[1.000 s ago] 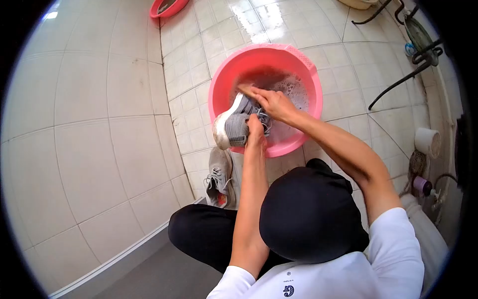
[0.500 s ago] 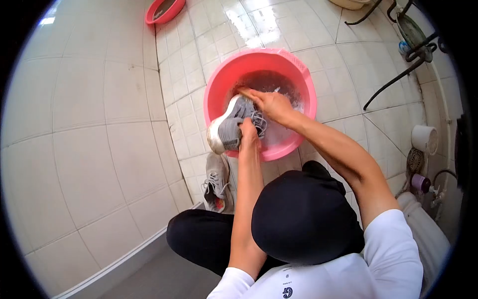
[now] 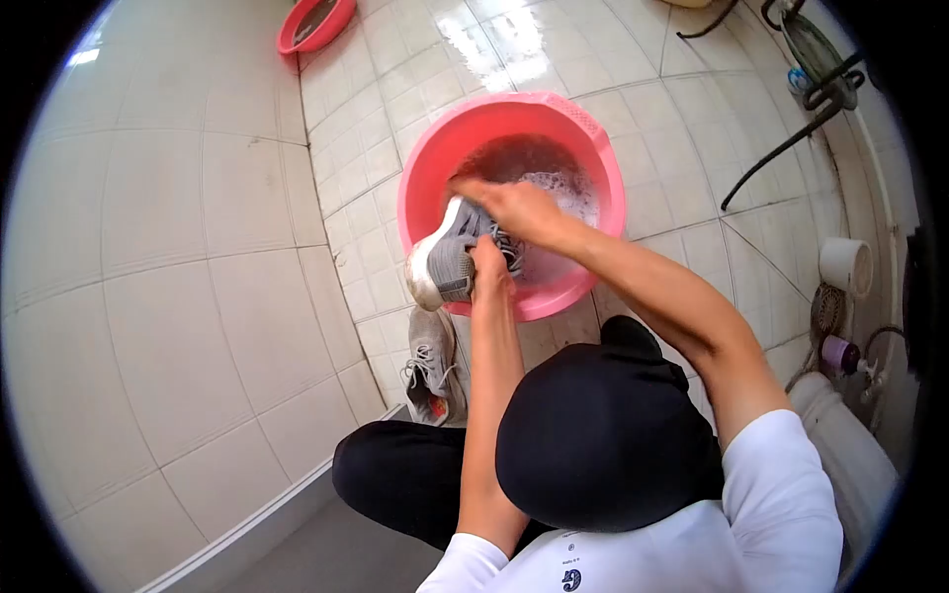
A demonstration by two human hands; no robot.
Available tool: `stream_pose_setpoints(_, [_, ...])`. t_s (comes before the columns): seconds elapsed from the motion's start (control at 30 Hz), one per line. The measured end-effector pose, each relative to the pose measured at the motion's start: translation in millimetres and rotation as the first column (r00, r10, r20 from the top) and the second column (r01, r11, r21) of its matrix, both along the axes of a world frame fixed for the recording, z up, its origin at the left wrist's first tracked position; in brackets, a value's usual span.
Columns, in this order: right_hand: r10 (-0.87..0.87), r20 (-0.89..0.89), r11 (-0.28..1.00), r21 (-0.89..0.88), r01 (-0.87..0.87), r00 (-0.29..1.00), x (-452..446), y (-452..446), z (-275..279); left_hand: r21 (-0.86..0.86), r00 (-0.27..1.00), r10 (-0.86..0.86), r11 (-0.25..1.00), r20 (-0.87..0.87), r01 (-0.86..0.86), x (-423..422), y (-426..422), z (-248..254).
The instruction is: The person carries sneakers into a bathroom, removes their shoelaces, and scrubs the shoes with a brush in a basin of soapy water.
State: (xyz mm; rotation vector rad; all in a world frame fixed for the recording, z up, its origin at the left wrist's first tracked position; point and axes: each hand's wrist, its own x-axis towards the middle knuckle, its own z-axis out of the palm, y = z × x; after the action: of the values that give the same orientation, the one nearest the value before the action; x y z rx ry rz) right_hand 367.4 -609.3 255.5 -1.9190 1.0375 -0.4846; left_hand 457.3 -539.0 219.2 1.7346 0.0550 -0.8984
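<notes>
A grey shoe with a dirty white sole [image 3: 451,259] is tilted over the left side of a pink basin [image 3: 611,188] of dark, foamy water. My left hand [image 3: 490,265] grips the shoe at its opening. Above the shoe's far end, my right hand [image 3: 519,211] is closed on a brush [image 3: 471,188], which is blurred and mostly covered by the fingers. The brush touches or nearly touches the shoe; the exact contact is hidden. The second grey shoe [image 3: 431,348] rests on the floor just below the basin, its laces loose.
A smaller pink basin [image 3: 341,18] stands at the top left by the tiled wall [image 3: 158,208]. Black metal legs [image 3: 776,158] reach in at the upper right. A white container [image 3: 845,268] and a purple bottle [image 3: 839,354] line the right wall.
The brush and my right hand have shifted slightly left along the shoe's far end. My left hand keeps its hold. The whole view has drifted a little.
</notes>
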Motion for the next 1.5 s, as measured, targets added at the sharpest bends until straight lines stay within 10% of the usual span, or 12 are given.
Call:
stream_pose_setpoints(0.37, [-0.375,-0.262,0.918,0.031,0.396,0.889,-9,-25,-51,-0.256,0.965,-0.204,0.954,-0.167,0.157,0,12,21])
stream_pose_setpoints(0.63, [0.101,0.333,0.991,0.052,-0.126,0.937,-14,31,14,-0.385,0.962,-0.226,0.91,-0.156,0.152,6,8,11])
stream_pose_setpoints(0.93, [0.072,-0.022,0.997,0.032,-0.072,0.997,-19,15,16,-0.498,0.934,-0.303,0.849,-0.191,0.174,3,9,40])
stream_pose_setpoints(1.03, [0.076,0.268,0.995,-0.077,-0.058,0.961,-19,39,3,-0.464,0.974,-0.165,0.882,-0.152,0.077,-6,7,49])
stream_pose_setpoints(1.5, [-0.078,-0.249,0.987,-0.158,0.039,0.965,-39,-38,-29,-0.61,0.887,-0.307,0.791,-0.344,0.037,4,2,49])
